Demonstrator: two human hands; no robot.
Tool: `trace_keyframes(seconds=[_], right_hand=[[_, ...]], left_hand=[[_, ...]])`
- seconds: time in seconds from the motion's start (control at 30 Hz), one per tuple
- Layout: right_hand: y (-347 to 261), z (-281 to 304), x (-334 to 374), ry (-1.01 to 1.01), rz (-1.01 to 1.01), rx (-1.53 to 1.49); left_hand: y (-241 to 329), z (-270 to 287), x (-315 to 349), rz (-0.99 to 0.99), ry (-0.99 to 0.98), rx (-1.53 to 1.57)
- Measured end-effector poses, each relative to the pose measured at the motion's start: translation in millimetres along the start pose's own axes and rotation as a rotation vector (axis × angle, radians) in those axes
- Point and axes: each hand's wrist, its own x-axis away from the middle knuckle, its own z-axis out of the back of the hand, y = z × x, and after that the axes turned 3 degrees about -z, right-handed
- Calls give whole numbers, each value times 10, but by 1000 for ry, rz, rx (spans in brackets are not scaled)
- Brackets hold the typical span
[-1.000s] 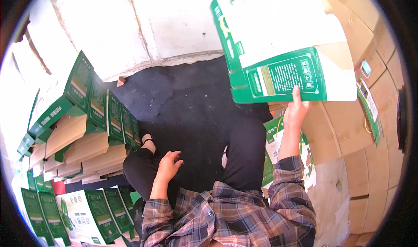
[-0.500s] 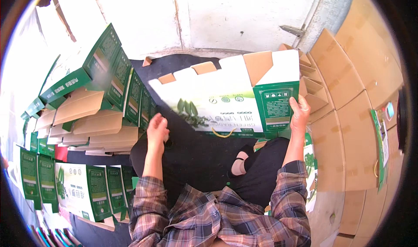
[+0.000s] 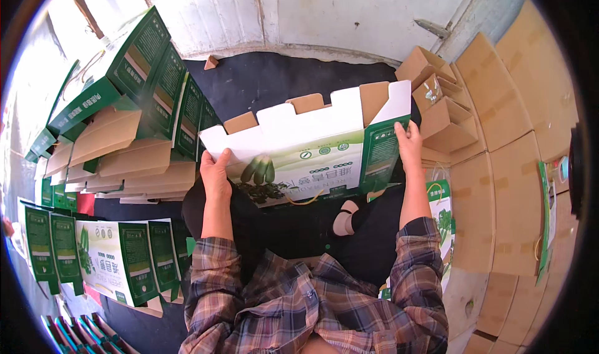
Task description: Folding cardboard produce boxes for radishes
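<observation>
In front of me, over my lap, is a green-and-white printed gift carton with a yellow cord handle and pictures of green radishes. Its white and brown flaps stand up along the far edge. At its left end, my left hand grips the panel, thumb on the near face. My right hand holds the green side panel at the right end, fingers near the upper edge. The carton's underside is hidden from view.
Stacked matching cartons with brown flaps rise at the left, and a row of more cartons stands nearer me. Brown cardboard boxes line the right. Small brown inserts lie by the white wall; black sheeting covers the floor.
My left hand has gone from free beside the carton to gripping its left end. The carton has shifted slightly left and tilted; my right hand has moved left with it.
</observation>
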Motion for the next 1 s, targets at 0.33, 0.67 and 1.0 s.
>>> trace_keyframes(seconds=[0.33, 0.67, 1.0], right_hand=[[17, -180, 127, 63, -120, 464], [-8, -153, 119, 88, -157, 232], [108, -289, 71, -142, -277, -55]], left_hand=[[-135, 14, 195, 33, -108, -100], [10, -74, 337, -157, -160, -16], [-74, -58, 383, -239, -281, -181]])
